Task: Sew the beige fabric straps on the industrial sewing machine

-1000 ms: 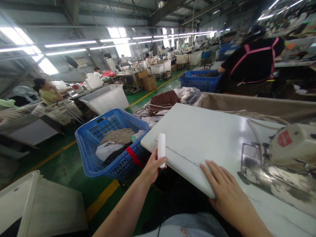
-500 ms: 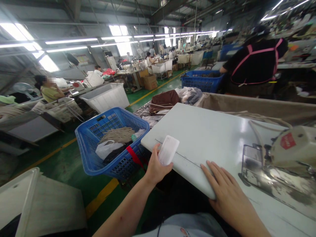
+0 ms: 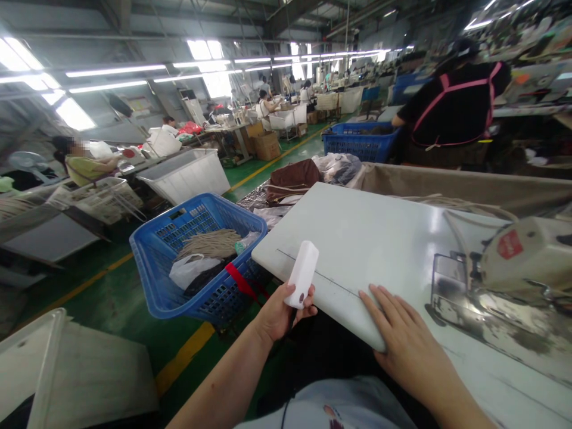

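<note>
Fingers [image 3: 289, 291] of the left hand [image 3: 276, 317] clasp the lower end of a small white oblong plastic device [image 3: 304, 268], upright over the white tabletop's [image 3: 370, 232] near edge. The right hand [image 3: 404, 341] lies flat on that edge, fingers outstretched, holding nothing.

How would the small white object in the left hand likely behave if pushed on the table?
The white object looks rigid: its rounded shape stands straight above the left hand. Probably light, since a loose grip at its lower end holds it up. Smooth shell, glossy table: it may slide; on end it would likely tip.
</note>
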Motion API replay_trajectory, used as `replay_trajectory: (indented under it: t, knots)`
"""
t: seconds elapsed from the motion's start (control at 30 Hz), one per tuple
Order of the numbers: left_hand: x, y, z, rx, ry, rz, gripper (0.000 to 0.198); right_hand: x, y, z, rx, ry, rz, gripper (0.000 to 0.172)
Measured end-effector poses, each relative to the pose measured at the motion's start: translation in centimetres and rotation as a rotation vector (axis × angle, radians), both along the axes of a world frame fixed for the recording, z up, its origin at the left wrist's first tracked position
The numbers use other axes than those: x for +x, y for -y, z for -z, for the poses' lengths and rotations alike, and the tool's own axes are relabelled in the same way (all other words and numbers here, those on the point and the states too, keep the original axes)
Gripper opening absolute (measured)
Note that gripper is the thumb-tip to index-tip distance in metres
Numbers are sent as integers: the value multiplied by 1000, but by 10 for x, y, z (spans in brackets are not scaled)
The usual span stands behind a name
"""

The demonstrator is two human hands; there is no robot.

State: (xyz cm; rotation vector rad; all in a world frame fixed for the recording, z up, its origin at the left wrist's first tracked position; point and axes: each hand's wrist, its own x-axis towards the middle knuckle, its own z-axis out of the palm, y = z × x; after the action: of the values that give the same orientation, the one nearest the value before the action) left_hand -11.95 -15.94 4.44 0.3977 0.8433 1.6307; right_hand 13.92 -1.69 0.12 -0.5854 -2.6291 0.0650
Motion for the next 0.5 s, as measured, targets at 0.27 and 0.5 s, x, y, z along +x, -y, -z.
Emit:
replay_trajectory:
  t: [0.27,0.5]
  knots:
    - [-5,3,-10,51,144,155,64,2,1,0,9,0,-2,95]
    - [-5,5,-8,69,192,198,63,2,-1,3,-3,12,1,94]
